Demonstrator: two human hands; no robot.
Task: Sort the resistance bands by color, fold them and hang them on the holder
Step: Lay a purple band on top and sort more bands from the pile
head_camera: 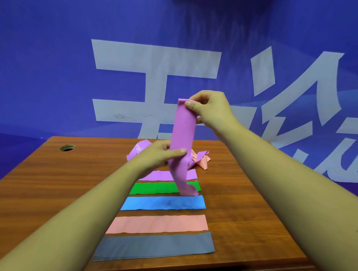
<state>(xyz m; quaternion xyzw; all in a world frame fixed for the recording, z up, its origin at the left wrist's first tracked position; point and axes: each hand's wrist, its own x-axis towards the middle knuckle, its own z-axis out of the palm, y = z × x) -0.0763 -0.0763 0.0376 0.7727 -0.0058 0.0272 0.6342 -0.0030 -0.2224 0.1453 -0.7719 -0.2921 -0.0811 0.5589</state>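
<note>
Hands [207, 107] pinching purple band [184, 131] upright

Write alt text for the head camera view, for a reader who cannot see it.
Two hands hold a purple band upright above a wooden table: right hand pinching its top, left hand gripping lower down. Five folded bands, purple, green, blue, pink and grey, lie in a row on it, loose bands behind.

Single head-worn wide-angle view, pitched forward and down. Faces across wooden desk [37, 187] toward blue banner wall [50, 57]. Close in: left hand [156, 157] and right hand [211, 110] mid-frame, forearms entering from the bottom corners, desk filling the lower half.
</note>
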